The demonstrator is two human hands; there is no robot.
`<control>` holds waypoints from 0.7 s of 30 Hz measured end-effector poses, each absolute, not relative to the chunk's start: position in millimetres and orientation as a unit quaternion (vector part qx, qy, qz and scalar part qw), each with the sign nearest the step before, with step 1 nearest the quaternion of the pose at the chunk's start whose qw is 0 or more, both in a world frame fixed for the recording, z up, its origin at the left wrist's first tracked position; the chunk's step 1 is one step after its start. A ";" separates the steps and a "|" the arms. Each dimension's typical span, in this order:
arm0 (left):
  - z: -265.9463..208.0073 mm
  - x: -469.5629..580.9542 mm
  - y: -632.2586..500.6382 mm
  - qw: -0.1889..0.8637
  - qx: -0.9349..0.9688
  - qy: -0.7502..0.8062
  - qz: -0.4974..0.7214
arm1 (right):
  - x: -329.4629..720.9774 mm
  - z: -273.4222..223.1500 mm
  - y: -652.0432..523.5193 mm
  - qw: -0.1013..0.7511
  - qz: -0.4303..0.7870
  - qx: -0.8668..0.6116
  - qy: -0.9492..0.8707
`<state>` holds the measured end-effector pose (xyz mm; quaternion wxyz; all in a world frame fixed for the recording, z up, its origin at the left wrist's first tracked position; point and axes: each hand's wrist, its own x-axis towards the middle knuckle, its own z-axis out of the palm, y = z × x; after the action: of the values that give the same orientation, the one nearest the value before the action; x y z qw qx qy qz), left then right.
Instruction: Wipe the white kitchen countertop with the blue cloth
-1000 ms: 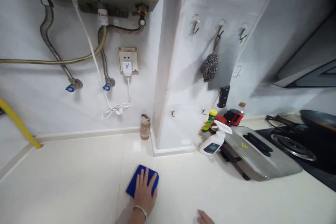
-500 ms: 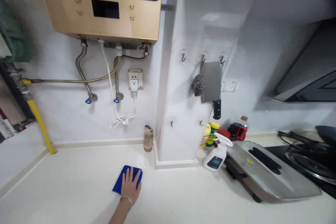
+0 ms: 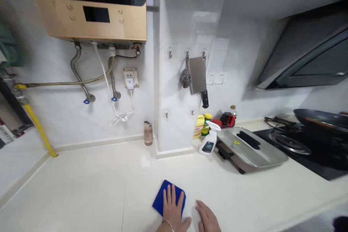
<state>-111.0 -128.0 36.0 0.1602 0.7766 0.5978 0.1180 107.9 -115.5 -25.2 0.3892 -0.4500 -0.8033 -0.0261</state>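
Note:
My left hand, with a bracelet at the wrist, lies flat with spread fingers on a blue cloth and presses it onto the white countertop near the front edge. Just to the right of it, my right hand rests palm down on the bare counter, holding nothing. The two hands are nearly touching at the thumbs.
A white spray bottle, yellow bottles and a steel electric griddle stand to the right by the wall pillar. A gas stove with a wok is at far right. A small brown bottle stands in the corner. A cleaver hangs on hooks.
My left hand has slid the blue cloth to the right and toward me across the counter. My right hand has come back into view beside it.

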 end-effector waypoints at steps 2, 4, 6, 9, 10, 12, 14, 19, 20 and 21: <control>37.3 -85.8 -137.5 0.172 0.808 0.550 0.122 | 107.7 -25.5 -121.6 0.379 -0.012 -0.467 -0.799; 38.4 -78.1 -143.1 0.190 0.827 0.514 0.128 | 107.2 -27.6 -126.7 0.393 0.022 -0.492 -0.777; 40.4 -86.9 -145.5 0.212 0.833 0.493 0.138 | 108.0 -30.7 -130.8 0.406 0.069 -0.514 -0.753; 44.3 -119.6 -149.2 0.222 0.808 0.510 0.193 | 107.6 -32.6 -132.6 0.430 0.104 -0.544 -0.713; 45.4 -132.6 -151.5 0.226 0.787 0.532 0.218 | 105.0 -31.1 -131.6 0.440 0.098 -0.549 -0.703; 47.0 -157.8 -158.0 0.246 0.726 0.580 0.276 | 93.2 -23.6 -127.4 0.453 0.071 -0.543 -0.704; 48.2 -179.1 -165.6 0.284 0.659 0.607 0.340 | 72.0 -11.6 -122.1 0.439 0.047 -0.516 -0.734; 47.5 -207.6 -177.9 0.469 0.382 0.567 0.559 | 6.9 6.4 -116.4 0.330 -0.036 -0.486 -0.809; 46.2 -209.4 -178.2 0.495 0.309 0.551 0.596 | -1.8 4.7 -116.5 0.314 -0.058 -0.494 -0.809; 44.6 -210.3 -177.6 0.507 0.245 0.540 0.626 | -7.7 1.9 -116.5 0.301 -0.079 -0.502 -0.807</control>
<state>-210.3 -177.6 44.6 0.5065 0.2454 0.5396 0.6262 -7.7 -116.5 1.9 0.3014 -0.5016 -0.8071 -0.0787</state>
